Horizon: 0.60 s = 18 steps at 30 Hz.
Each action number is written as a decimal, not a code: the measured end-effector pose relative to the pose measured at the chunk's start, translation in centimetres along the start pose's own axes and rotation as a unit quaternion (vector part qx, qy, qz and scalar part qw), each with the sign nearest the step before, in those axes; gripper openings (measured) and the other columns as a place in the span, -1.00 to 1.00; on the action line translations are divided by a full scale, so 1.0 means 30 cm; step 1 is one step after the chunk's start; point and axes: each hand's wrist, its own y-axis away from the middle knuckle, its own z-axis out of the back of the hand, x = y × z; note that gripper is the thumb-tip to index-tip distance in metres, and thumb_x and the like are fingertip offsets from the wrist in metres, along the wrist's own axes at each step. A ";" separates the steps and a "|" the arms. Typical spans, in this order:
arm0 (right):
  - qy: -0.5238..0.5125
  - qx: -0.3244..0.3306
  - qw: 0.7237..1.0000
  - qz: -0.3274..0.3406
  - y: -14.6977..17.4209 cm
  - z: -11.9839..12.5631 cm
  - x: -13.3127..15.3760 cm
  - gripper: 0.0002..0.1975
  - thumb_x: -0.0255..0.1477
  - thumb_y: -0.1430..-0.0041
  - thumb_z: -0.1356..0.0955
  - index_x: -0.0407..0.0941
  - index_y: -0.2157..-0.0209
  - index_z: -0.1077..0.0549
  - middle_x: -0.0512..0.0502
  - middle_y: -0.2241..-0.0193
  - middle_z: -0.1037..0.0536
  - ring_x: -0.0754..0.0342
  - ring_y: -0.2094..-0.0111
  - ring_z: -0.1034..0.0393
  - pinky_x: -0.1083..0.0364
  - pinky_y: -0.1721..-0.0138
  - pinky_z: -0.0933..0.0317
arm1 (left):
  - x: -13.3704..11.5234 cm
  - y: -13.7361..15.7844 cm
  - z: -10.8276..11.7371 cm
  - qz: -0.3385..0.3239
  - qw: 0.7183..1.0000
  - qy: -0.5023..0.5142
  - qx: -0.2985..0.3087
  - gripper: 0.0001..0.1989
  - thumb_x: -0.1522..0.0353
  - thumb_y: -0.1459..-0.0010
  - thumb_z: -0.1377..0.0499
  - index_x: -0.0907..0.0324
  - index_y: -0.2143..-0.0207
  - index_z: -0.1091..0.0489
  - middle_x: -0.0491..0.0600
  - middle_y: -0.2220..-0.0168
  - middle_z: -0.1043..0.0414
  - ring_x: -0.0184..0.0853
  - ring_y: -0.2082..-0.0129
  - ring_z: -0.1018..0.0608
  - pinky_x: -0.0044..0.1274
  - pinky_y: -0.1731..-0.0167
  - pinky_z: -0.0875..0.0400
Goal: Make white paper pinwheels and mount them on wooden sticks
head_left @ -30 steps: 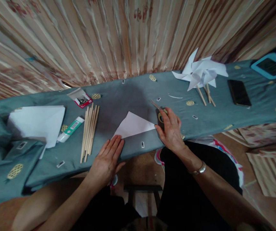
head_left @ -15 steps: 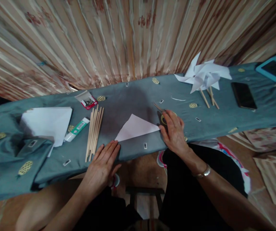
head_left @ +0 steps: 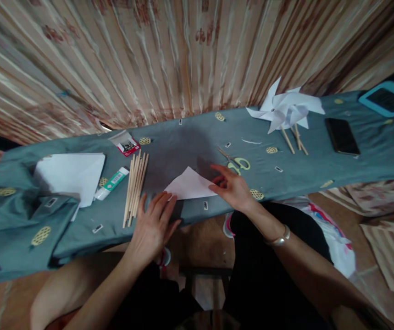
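Note:
A sheet of white paper folded into a triangle (head_left: 192, 185) lies on the cloth in front of me. The fingertips of my left hand (head_left: 153, 224) rest at its left corner, fingers spread. At the right corner is my right hand (head_left: 233, 188), with its thumb at the paper's tip and its fingers apart and curved. Just beyond my right hand lie the scissors (head_left: 241, 162) with light green handles, untouched. A bundle of wooden sticks (head_left: 135, 188) is to the left of the paper, close to my left hand.
Left on the cloth (head_left: 190, 142) are a paper stack (head_left: 71, 176), a green-and-white box (head_left: 112, 183) and an open red box of small metal pieces (head_left: 127, 145). To the right lie paper pinwheels (head_left: 291, 109) on sticks, a dark phone (head_left: 341, 136) and a blue-framed tablet (head_left: 389, 98).
My right hand has left the scissors and moved left onto the paper's right corner. The scissors now lie free on the cloth. My left hand has shifted slightly right.

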 end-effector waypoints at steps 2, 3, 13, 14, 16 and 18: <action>-0.128 0.018 0.989 -0.075 -0.017 0.006 0.001 -0.37 -0.37 0.08 -0.49 -0.10 -0.10 -0.42 -0.05 0.34 -0.62 0.06 0.40 -0.50 0.03 0.31 -0.42 | -0.009 -0.046 -0.012 -0.001 1.000 0.010 -0.001 -0.51 0.31 -0.28 -0.13 0.29 -0.21 -0.20 0.30 -0.14 -0.40 0.03 -0.17 -0.43 0.00 -0.19 -0.16; -0.187 0.022 0.977 -0.098 -0.025 0.010 0.006 -0.36 -0.37 0.14 -0.51 -0.10 -0.06 -0.45 -0.01 0.41 -0.60 0.07 0.40 -0.50 0.05 0.31 -0.40 | -0.011 -0.067 -0.021 -0.001 1.000 0.015 -0.002 -0.50 0.31 -0.27 -0.14 0.30 -0.21 -0.21 0.30 -0.15 -0.39 0.04 -0.17 -0.42 0.00 -0.19 -0.17; -0.392 0.000 0.914 -0.108 -0.071 0.084 0.087 -0.58 -0.14 0.07 -0.52 -0.04 0.17 -0.58 -0.13 -0.01 -0.58 0.02 0.14 -0.53 0.11 0.26 -0.39 | 0.074 -0.188 0.003 0.139 0.947 0.271 -0.101 -0.77 0.34 -0.25 -0.12 0.16 0.19 -0.58 0.05 0.21 -0.61 -0.18 0.21 -0.58 -0.36 0.13 -0.48; -0.391 -0.014 0.914 -0.104 -0.079 0.089 0.085 -0.58 -0.12 0.05 -0.51 -0.04 0.17 -0.58 -0.13 -0.03 -0.57 0.02 0.12 -0.53 0.12 0.27 -0.38 | 0.073 -0.200 0.019 0.202 0.905 0.349 -0.135 -0.81 0.31 -0.20 -0.18 0.15 0.25 -0.59 0.01 0.26 -0.61 -0.22 0.26 -0.59 -0.41 0.17 -0.49; -0.388 -0.029 0.916 -0.101 -0.089 0.090 0.081 -0.59 -0.10 0.04 -0.50 -0.04 0.20 -0.58 -0.13 -0.02 -0.58 0.03 0.13 -0.53 0.12 0.27 -0.37 | 0.060 -0.227 0.045 0.321 0.771 0.522 -0.173 -0.83 0.25 -0.11 -0.28 0.15 0.32 -0.59 -0.05 0.35 -0.61 -0.26 0.33 -0.60 -0.45 0.23 -0.51; -0.391 -0.017 0.915 -0.102 -0.089 0.078 0.082 -0.60 -0.08 0.04 -0.50 -0.05 0.23 -0.59 -0.12 0.03 -0.61 0.04 0.15 -0.53 0.12 0.27 -0.35 | 0.039 -0.250 0.055 0.376 0.623 0.661 -0.180 -0.78 0.24 0.01 -0.37 0.17 0.33 -0.58 -0.05 0.37 -0.61 -0.25 0.34 -0.62 -0.43 0.22 -0.54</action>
